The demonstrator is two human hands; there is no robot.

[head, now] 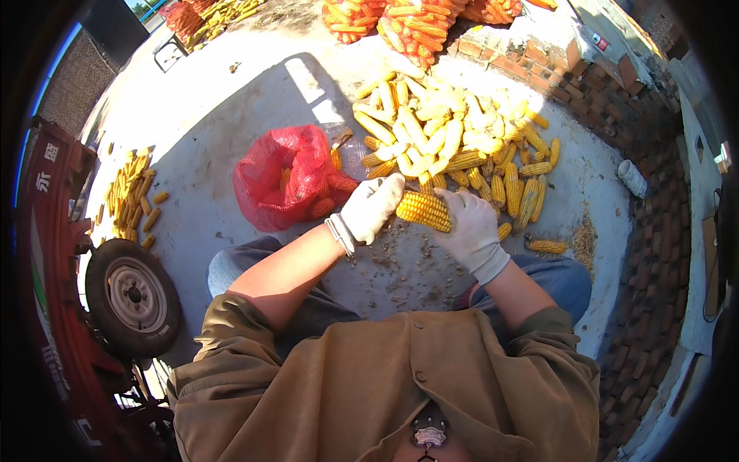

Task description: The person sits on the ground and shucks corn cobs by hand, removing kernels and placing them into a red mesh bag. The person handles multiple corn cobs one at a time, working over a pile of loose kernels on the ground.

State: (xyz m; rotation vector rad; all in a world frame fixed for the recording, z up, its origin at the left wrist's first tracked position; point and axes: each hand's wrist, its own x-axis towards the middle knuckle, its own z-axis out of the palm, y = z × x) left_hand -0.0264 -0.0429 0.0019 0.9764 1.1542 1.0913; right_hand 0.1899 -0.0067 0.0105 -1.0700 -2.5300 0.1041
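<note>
Between my two gloved hands is one yellow ear of corn (424,211), husked and lying nearly level. My left hand (374,208), in a whitish work glove, grips its left end. The right end is held by my right hand (470,225), gloved too. Just beyond my hands a heap of corn ears (439,127) lies on the concrete ground, partly washed out by sunlight. To the left of the heap sits a red mesh bag (254,185) with its mouth open and some ears inside. Loose kernels (398,265) are scattered on the ground below my hands.
Filled mesh bags of corn (415,29) stand at the far side. On the left are another pile of ears (127,196) and a red vehicle's wheel (134,297). Brick paving (652,260) edges the right, with a white cup-like container (632,178) near it. One ear (547,246) lies apart.
</note>
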